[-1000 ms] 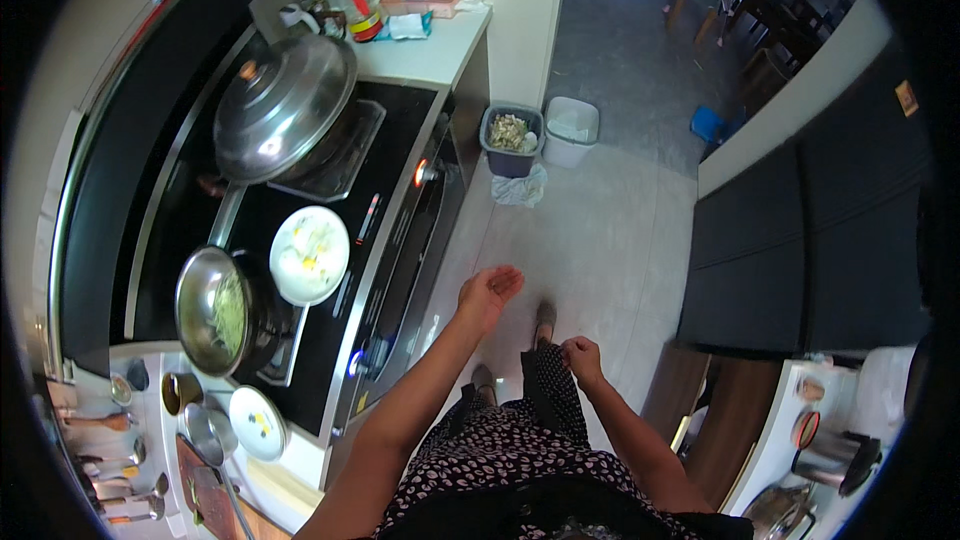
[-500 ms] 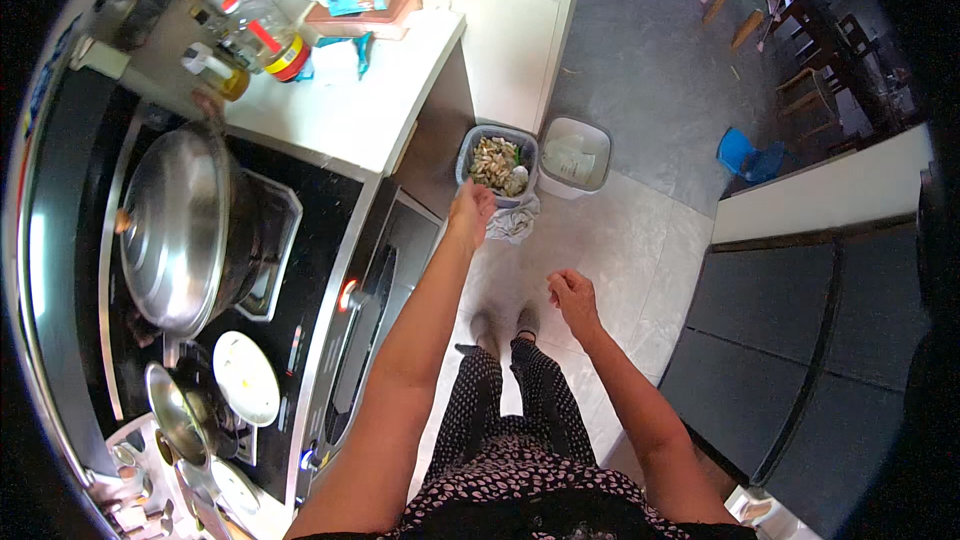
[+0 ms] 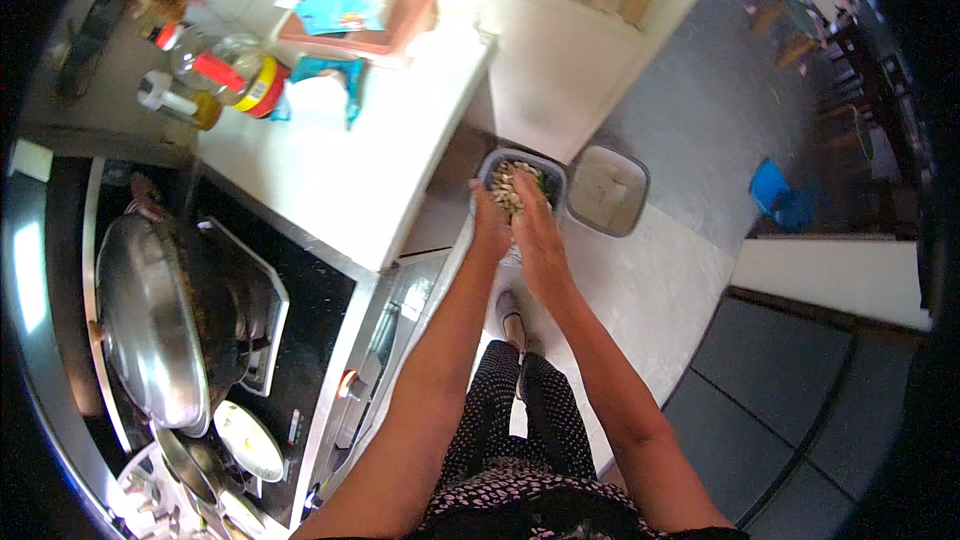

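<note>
Out in front of me, both arms reach toward a grey bin (image 3: 556, 172) on the floor, filled with pale food scraps (image 3: 505, 198) and some green bits. My left hand (image 3: 490, 225) is by the bin's near left edge, its fingers stretched forward and nothing seen in them. Beside it my right hand (image 3: 537, 230) extends over the scraps with fingers straight and flat, palm turned toward the left hand. The two hands are close together, and whether they touch each other or the bin cannot be told. Part of the bin's contents is hidden behind them.
A second, whitish bin (image 3: 640, 185) stands just right of the grey one. The white counter (image 3: 320, 180) holds bottles (image 3: 240, 80) and a pink box (image 3: 410, 25). A lidded pot (image 3: 150, 320) sits on the black stove at left. Dark cabinet doors (image 3: 760, 380) are at right.
My right hand has moved forward and left from over the floor to the grey bin, next to my left hand. The view has turned and shifted, and I stand nearer the bins.
</note>
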Demonstrator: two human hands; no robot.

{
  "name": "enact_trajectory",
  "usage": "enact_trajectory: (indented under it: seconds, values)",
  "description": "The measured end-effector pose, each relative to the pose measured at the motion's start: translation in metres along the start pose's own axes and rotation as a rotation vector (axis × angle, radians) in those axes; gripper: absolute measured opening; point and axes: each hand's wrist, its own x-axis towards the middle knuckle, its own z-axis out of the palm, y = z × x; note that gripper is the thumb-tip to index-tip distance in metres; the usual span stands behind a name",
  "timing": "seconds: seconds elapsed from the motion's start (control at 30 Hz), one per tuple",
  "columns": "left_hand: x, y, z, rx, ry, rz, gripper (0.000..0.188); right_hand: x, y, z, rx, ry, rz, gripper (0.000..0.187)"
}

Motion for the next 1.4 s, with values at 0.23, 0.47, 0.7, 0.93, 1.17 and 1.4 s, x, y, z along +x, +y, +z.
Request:
enact_trajectory:
  seconds: [0.23, 0.47, 0.7, 0.93, 1.17, 1.4]
  values:
    - [-0.073, -0.046, 0.120, 0.488, 0.221, 0.209, 0.079, 0.018, 0.101, -0.009, 0.840, 0.107, 0.804, 0.052]
    - [-0.080, -0.074, 0.075, 0.506, 0.235, 0.279, 0.069, 0.001, 0.042, -0.006, 0.747, 0.011, 0.595, 0.067]
    - [-0.142, -0.048, 0.117, 0.082, -0.567, -0.090, 0.060, -0.002, -0.073, -0.077, 0.954, -0.415, 0.759, 0.066]
    - [-0.155, -0.090, 0.236, 0.297, 0.219, 0.399, 0.064, -0.013, -0.085, -0.098, 0.317, -0.262, -0.027, 0.065]
    - [-0.205, -0.085, 0.240, 0.925, 0.257, 0.662, 0.076, -0.037, -0.243, -0.169, 0.963, -0.597, -0.034, 0.066]
    - [-0.272, -0.108, 0.410, 0.788, 0.020, 1.143, 0.093, -0.012, -0.103, -0.144, 0.736, -0.347, 0.247, 0.059]
